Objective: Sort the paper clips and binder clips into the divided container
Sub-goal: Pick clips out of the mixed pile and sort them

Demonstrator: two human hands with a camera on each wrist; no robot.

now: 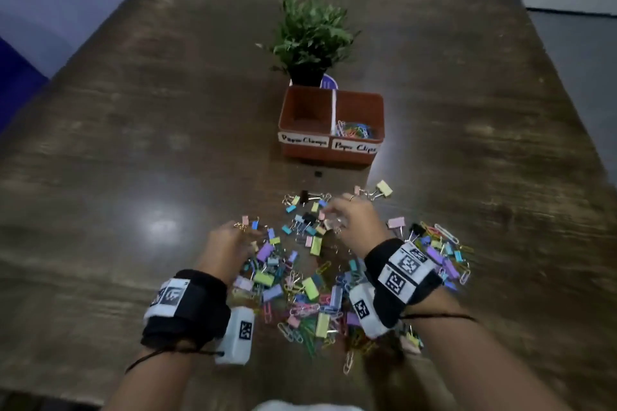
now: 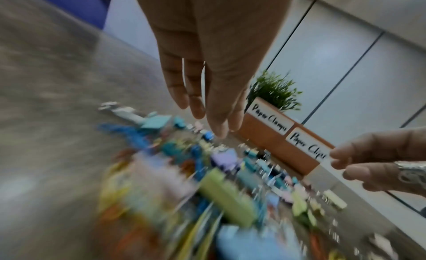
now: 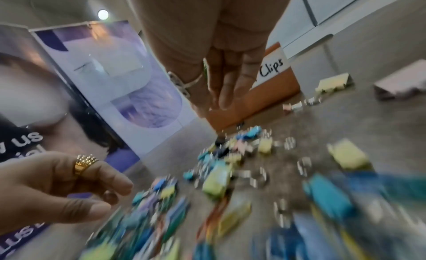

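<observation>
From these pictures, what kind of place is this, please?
Probably an office or meeting room. A large wooden table carries a small potted plant and an orange box with handwritten labels for stationery. A printed banner stands nearby, and grey wall panels are behind.

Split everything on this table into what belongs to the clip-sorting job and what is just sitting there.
Belongs to the job:
- orange divided plastic container
- mixed pile of coloured paper clips and binder clips
- left hand
- right hand

Just sitting there:
- green potted plant in black pot
- brown wooden table
</observation>
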